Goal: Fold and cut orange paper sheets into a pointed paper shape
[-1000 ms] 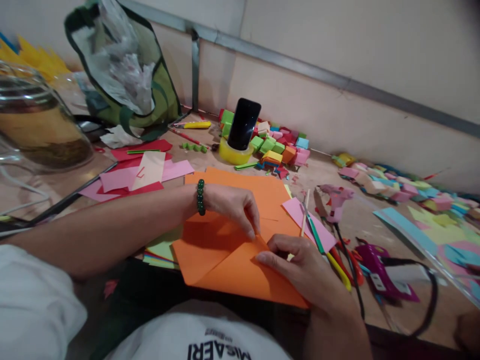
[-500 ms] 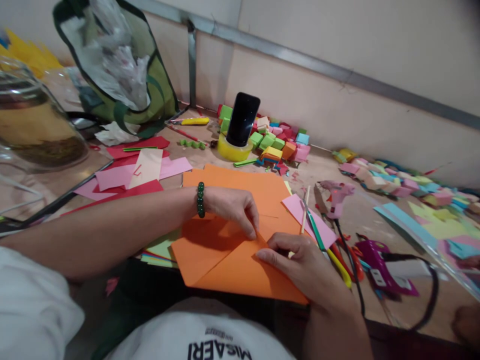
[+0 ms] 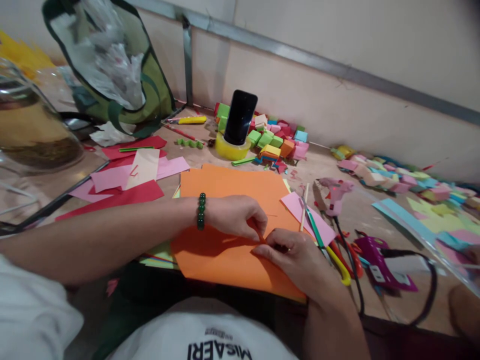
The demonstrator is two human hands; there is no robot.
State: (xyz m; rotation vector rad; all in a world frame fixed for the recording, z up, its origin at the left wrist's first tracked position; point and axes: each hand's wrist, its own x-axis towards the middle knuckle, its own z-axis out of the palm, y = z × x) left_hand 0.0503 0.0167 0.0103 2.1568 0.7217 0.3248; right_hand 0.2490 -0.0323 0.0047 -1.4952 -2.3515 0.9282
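Note:
A large orange paper sheet lies in front of me on a stack of papers, with more orange paper showing behind it. My left hand, wearing a green bead bracelet, is bent over the sheet with thumb and fingertips pinched on the paper. Close against it, my right hand has its thumb on the sheet and its fingers curled, also pinching the orange paper. The fingertips of the two hands nearly meet. What lies exactly between them is partly hidden.
A phone stands in a yellow tape roll before many small paper blocks. To the right are a pink glue gun, a green-handled tool and a purple device. A glass jar and green bag stand left.
Both hands have come closer together, my left hand shifting slightly right and down. The diagonal flap edge seen on the orange sheet earlier no longer shows; the paper there looks flatter.

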